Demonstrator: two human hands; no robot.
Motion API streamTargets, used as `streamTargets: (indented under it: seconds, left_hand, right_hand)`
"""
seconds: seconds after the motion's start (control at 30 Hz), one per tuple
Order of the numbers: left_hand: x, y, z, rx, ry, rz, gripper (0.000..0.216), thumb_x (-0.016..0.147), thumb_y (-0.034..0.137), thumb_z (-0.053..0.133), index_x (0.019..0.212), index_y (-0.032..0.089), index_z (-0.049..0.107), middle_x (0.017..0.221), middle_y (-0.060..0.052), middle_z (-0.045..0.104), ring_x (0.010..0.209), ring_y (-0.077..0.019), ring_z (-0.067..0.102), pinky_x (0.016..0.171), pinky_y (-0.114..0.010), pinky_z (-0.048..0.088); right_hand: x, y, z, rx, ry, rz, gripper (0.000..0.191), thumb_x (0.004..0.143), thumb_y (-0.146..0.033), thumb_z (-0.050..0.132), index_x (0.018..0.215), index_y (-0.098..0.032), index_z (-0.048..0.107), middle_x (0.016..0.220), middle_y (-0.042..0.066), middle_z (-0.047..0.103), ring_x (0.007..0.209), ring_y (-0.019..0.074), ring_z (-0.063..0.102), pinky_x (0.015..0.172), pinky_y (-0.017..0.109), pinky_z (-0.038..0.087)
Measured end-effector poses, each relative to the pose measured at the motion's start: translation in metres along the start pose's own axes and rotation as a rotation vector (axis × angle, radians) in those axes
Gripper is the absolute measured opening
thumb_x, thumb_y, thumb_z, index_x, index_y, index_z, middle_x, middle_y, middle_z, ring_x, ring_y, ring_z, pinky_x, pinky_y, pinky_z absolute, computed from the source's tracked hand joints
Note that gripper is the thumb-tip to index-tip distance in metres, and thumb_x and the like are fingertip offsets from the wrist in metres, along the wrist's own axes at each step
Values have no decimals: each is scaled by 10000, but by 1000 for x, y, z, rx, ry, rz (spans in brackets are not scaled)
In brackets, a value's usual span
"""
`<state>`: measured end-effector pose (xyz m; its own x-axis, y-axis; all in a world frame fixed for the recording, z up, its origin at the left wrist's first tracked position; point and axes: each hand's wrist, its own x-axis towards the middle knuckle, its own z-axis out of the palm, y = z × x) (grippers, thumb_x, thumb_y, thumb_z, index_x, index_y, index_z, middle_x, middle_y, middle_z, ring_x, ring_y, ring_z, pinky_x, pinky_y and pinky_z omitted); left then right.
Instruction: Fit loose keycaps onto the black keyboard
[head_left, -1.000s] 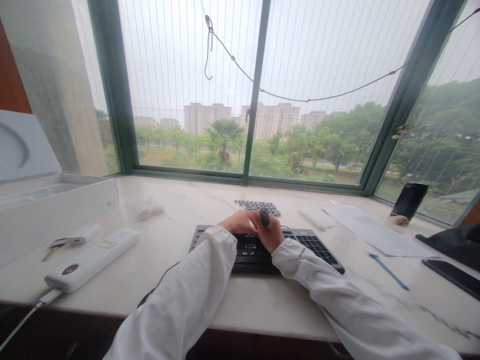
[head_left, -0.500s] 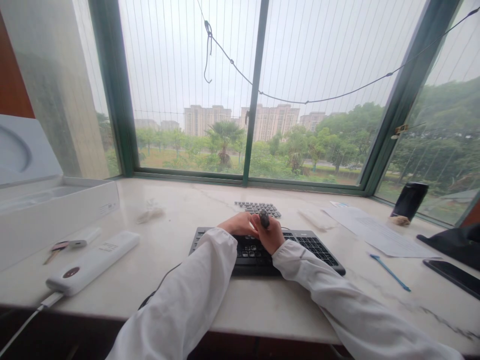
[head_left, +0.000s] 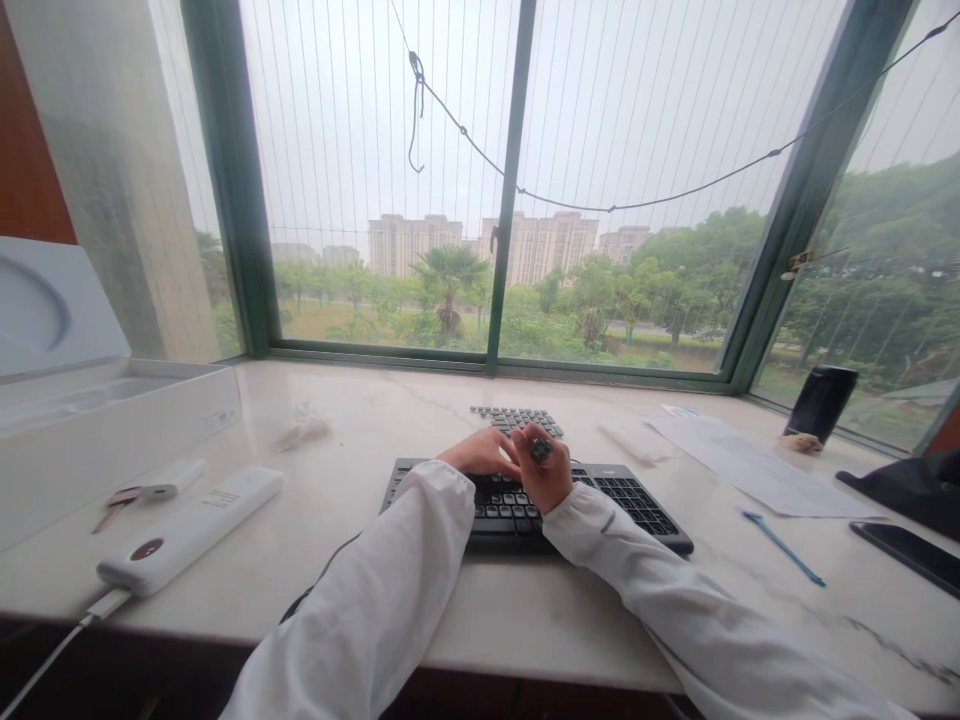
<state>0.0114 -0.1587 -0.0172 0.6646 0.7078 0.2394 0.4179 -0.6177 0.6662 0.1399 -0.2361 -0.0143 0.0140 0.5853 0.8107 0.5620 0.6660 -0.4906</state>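
A black keyboard [head_left: 630, 500] lies on the pale stone sill in front of me. Both my hands are over its upper middle. My right hand [head_left: 546, 475] is closed round a small dark tool [head_left: 540, 450] that sticks up from the fist. My left hand [head_left: 480, 455] rests on the keyboard's top rows right beside it, fingers curled down on the keys; whether it holds anything is hidden. Behind the keyboard lies a group of loose dark keycaps [head_left: 514, 417].
A white open box [head_left: 112, 420] stands at the left, with a white power bank [head_left: 191, 530] and a small white item with keys [head_left: 146, 490] before it. To the right lie papers [head_left: 742, 460], a blue pen [head_left: 784, 547], a black cup [head_left: 819, 402] and a phone [head_left: 907, 555].
The dark tool in my right hand has tipped over and sits lower in the fist. Both hands stay over the same spot on the keyboard.
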Motion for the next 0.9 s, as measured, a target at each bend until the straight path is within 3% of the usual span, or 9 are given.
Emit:
streamTargets:
  seconds: [0.1,0.17,0.4,0.6,0.9]
  left_hand:
    - [-3,7,-3,-80,-60,-46,368,593,444,709,829,163,739,707,-11,679,649,-121,565,648,-220,431]
    - [-3,11,-3,-151,-54,-75,426,615,476,691,895,158,729,759,-32,690,573,-99,545,582,-216,437]
    - [0,14,-1,-151,222,-96,421,709,503,626,917,144,693,833,-75,696,443,-65,509,415,-190,413]
    - [-3,18,0,-78,332,-34,384,727,478,633,980,190,646,817,-36,698,393,-48,490,414,-185,425]
    - [-2,21,4,16,325,-39,342,753,452,620,963,186,669,881,-47,691,385,-32,455,388,-180,385]
  right_hand:
    - [15,9,-15,-115,26,-4,374,853,-450,450,587,-187,446,475,-52,411,478,83,353,516,200,311]
    - [25,20,-26,-202,-24,-12,378,855,-469,435,612,-187,497,514,-27,494,499,95,417,538,206,323]
    - [40,63,-45,-382,-368,133,374,801,-524,468,723,-206,648,670,26,636,625,159,561,569,240,356]
    - [38,78,-40,-296,-450,241,331,736,-520,550,737,-220,690,668,-1,650,648,152,581,577,234,383]
    - [38,74,-40,-168,-469,307,299,712,-479,575,737,-210,704,645,-17,636,652,148,577,590,242,399]
